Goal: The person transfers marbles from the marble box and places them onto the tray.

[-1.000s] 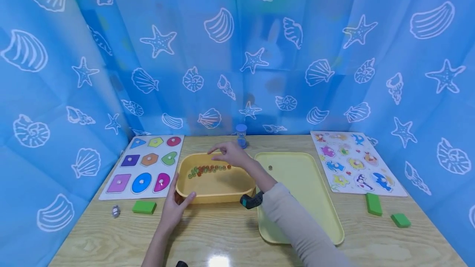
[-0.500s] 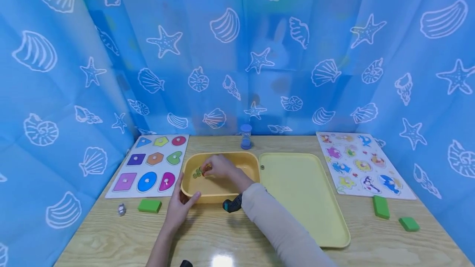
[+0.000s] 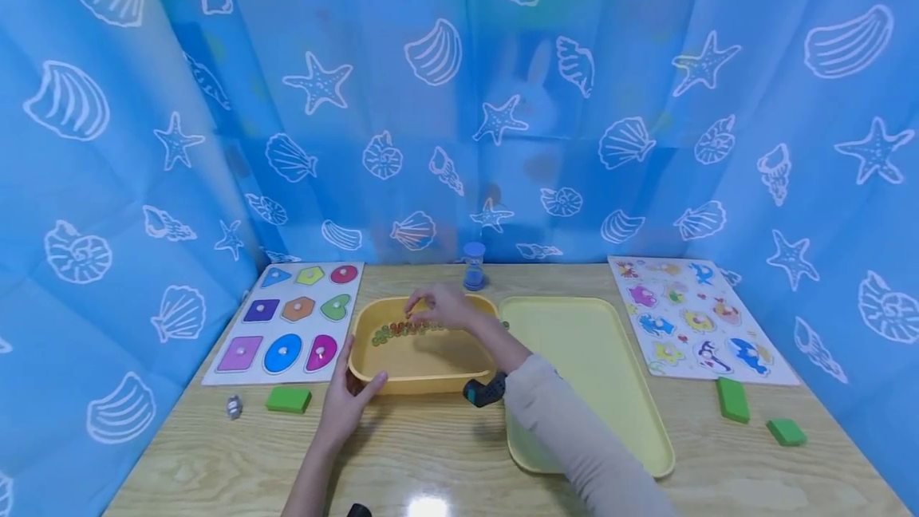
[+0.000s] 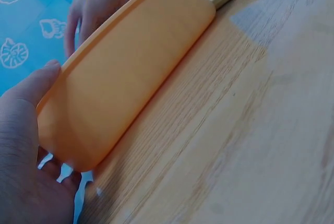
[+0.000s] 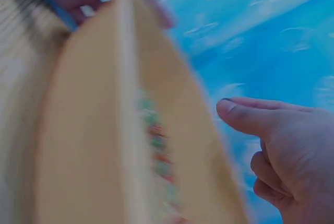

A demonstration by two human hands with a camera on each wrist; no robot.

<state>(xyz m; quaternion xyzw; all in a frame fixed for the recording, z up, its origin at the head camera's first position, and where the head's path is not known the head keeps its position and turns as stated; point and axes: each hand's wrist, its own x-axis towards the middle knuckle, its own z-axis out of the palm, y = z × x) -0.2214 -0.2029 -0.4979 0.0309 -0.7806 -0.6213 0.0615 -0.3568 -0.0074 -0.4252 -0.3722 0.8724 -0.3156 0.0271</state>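
My left hand [image 3: 343, 405] holds the left end of a yellow-orange plastic tub [image 3: 431, 384], thumb at its front rim and fingers round the side; the left wrist view shows the tub's outer wall [image 4: 125, 72]. A crooked row of small round red and green beads [image 3: 391, 332] lies in the tub. Over its far side, my right hand [image 3: 448, 309] pinches what looks like a small red bead [image 3: 408, 315] between thumb and forefinger. The right wrist view is blurred; there the right hand [image 5: 292, 151] has thumb and forefinger together, other fingers curled, the bead hidden.
A pale yellow tray [image 3: 589, 389] stands right of the tub, with a small greenish bead [image 3: 506, 325] at its left edge. Puzzle boards [image 3: 283, 325] flank both. A blue sand timer [image 3: 474, 266] stands behind. Green blocks [image 3: 289, 400] and a small silvery figure [image 3: 234, 407] lie about.
My right hand reached down among the beads in the tub, then rose back and to the right with its fingertips together. My left hand keeps its hold on the tub.
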